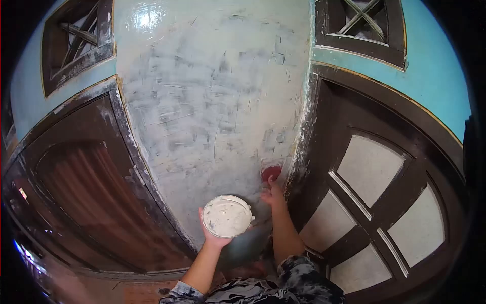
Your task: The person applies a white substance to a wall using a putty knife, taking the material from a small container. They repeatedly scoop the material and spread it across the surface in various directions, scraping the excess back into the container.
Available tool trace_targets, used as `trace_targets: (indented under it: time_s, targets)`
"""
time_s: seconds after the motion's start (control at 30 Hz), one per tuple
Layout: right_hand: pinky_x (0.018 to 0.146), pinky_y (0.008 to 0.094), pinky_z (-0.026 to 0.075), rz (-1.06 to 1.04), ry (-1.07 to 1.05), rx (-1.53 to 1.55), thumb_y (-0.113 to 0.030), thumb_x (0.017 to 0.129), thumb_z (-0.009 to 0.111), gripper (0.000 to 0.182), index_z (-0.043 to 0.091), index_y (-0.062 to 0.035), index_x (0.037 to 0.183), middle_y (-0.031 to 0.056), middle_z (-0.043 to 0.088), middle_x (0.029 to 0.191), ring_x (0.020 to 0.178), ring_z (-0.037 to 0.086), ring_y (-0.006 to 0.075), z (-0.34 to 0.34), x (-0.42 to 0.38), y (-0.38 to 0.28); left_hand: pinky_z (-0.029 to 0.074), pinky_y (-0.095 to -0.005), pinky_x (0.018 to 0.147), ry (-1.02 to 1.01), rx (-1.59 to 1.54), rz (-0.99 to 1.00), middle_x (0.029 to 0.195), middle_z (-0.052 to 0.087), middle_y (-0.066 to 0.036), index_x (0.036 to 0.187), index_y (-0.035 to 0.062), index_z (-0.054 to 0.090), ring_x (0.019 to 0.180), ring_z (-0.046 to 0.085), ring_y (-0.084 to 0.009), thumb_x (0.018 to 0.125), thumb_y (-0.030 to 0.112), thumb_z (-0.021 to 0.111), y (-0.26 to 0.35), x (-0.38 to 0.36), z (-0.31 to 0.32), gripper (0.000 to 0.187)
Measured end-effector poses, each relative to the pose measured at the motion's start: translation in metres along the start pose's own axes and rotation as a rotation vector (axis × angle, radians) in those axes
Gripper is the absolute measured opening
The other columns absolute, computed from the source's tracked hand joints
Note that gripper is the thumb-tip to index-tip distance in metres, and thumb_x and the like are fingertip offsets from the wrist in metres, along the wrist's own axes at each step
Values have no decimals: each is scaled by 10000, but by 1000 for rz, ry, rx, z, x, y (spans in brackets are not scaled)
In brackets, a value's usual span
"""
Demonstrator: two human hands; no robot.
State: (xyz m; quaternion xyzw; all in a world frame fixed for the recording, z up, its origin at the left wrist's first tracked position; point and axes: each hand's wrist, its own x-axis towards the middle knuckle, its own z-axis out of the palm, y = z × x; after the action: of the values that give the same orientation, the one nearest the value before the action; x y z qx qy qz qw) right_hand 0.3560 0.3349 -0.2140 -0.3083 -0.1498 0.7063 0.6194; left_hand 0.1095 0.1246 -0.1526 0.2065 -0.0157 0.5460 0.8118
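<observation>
My left hand (214, 239) is closed around the side and underside of a round tub of off-white putty (227, 217), held in front of the wall. Smears and lumps of putty cover its top and rim. To the right, my right hand (274, 193) grips a red putty scraper (271, 173), its flat face at the wall near the right-hand door frame. Some of its fingers are hidden behind the hand. The wall (212, 101) carries patchy grey and white putty streaks.
A brown door with a curtained pane (86, 187) stands on the left. On the right is a brown panelled door (374, 202) with pale panes. Vent frames with crossed bars (362, 20) sit above both doors. Turquoise paint (435, 86) borders the right side.
</observation>
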Motion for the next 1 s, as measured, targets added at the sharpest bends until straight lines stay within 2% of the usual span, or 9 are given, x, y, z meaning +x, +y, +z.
trace_targets:
  time_s: [0.1,0.3,0.43,0.6,0.73,0.8,0.83,0.9,1.0]
  targets:
    - [595,328,326,-9,-156,146,-415,898,763,207,615,-302,987,-84,475,848,631,379,125,-31,-7,25,328,-745,1057,-3,-19,15,1541,352,-318,1542,123,366,1324,389,-625,785,883,413,3,-4,-4,1074]
    - [600,327,362,-189,-132,82,-445,865,792,280,613,-264,982,-79,457,751,665,420,116,38,-25,-21,329,-740,1064,7,-26,-1,1540,344,-328,1549,122,354,1334,375,-627,762,903,420,7,-7,-3,1111]
    - [535,319,354,-61,87,56,-406,839,811,223,628,-281,864,-32,476,672,575,429,150,17,-19,6,334,-742,1058,20,7,26,1545,331,-336,1550,118,353,1330,389,-619,772,895,416,5,-10,-8,1102]
    - [592,320,383,-33,-291,374,-363,910,758,158,627,-303,973,-76,522,766,562,418,115,-29,-11,39,320,-754,1056,33,-26,46,1542,340,-332,1546,123,362,1337,385,-615,768,901,411,12,-13,-7,1101]
    - [598,314,364,-146,-207,252,-333,928,743,124,628,-307,964,-78,505,734,553,397,123,26,-21,-7,311,-756,1060,77,-9,55,1536,352,-329,1543,120,365,1337,382,-618,763,909,409,10,-10,-17,1110]
    - [603,318,346,-92,-383,213,-338,926,748,162,617,-296,1011,-66,520,773,602,395,129,34,-16,-22,312,-759,1055,70,11,50,1538,356,-320,1541,116,366,1336,383,-618,764,906,411,10,-8,-14,1109]
    - [603,318,346,-93,-379,215,-338,926,748,162,617,-296,1011,-66,520,773,602,395,129,34,-18,-16,312,-759,1055,72,11,45,1538,356,-320,1541,116,366,1336,383,-618,764,906,411,8,-8,-13,1109]
    - [615,320,348,-61,1,30,-341,923,751,243,594,-283,1099,-57,540,863,664,404,136,31,-24,7,319,-757,1051,121,45,57,1539,355,-320,1541,116,366,1340,383,-611,772,896,415,7,-8,-12,1096]
    - [650,370,401,-106,-65,30,-347,969,665,119,608,-274,1043,-54,497,815,715,467,151,-22,-34,49,293,-730,1098,86,20,67,1552,384,-243,1522,139,406,1381,382,-533,816,860,376,12,-12,-12,1009]
